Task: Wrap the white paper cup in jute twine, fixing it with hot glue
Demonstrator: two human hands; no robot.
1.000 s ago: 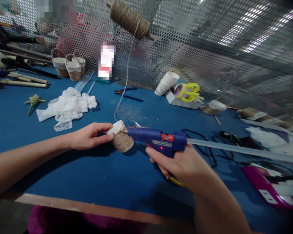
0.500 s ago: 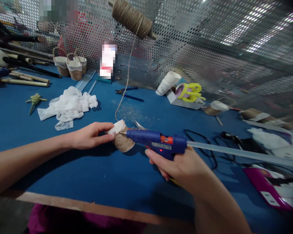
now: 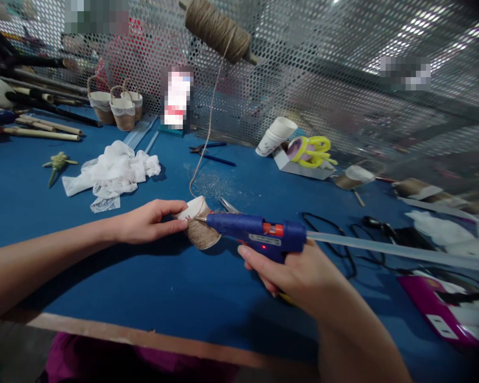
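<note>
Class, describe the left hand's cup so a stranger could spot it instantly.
Over the blue table, the left hand holds a cup beside a blue glue gun. Unlike the three baskets behind, it shows no handle and is only partly twine-wrapped.

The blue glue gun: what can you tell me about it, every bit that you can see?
The glue gun has a blue, plastic-looking body with an orange part showing in an opening, a pale label and a lit red light. A long translucent stick runs from its back. The right hand grips it over the blue table, hiding most of the handle. Its metal nozzle points at the twine-wrapped cup in the left hand; whether they touch is unclear.
</note>
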